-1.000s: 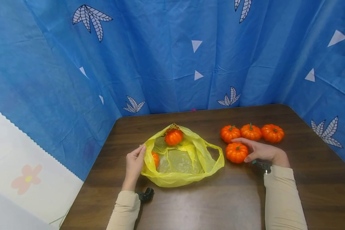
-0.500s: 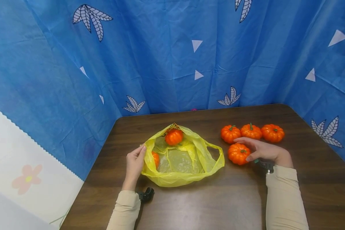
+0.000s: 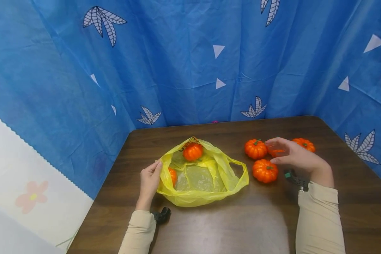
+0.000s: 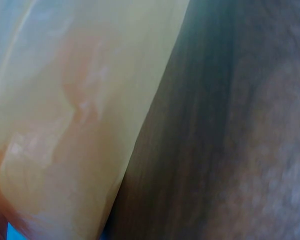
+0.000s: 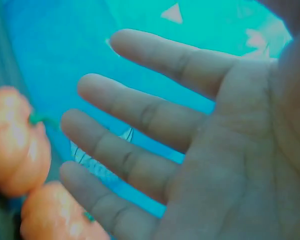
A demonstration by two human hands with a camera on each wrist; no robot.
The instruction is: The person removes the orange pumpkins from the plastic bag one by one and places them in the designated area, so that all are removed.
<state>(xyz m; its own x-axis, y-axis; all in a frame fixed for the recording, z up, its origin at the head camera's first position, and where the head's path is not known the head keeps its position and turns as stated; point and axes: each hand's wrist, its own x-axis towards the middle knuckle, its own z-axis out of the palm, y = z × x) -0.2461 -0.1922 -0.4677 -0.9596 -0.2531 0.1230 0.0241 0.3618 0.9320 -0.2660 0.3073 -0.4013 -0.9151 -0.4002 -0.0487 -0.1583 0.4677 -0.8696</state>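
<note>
My left hand (image 3: 150,180) pinches the left rim of a thin yellow plastic bag (image 3: 190,201), which lies with its mouth spread wide. Inside the bag sit two orange pumpkins: one pumpkin (image 3: 192,151) at the back and another pumpkin (image 3: 173,176) partly hidden by the left side. My right hand (image 3: 296,155) hovers with spread fingers (image 5: 140,100), holding nothing. Just left of it and below is a loose pumpkin (image 3: 265,171). Behind stand a pumpkin (image 3: 255,149), a mostly covered pumpkin (image 3: 274,152) and a pumpkin (image 3: 304,144). In the left wrist view, the bag's film (image 4: 85,125) fills the left side.
The dark wooden table (image 3: 228,225) carries everything. A blue curtain (image 3: 190,63) with leaf prints hangs along its back and sides. The bag's right handle loop (image 3: 242,176) sticks out toward the loose pumpkin.
My right hand has let go of the front pumpkin and moved up and right, over the back row. That pumpkin shifted slightly right. The left hand and bag have stayed put.
</note>
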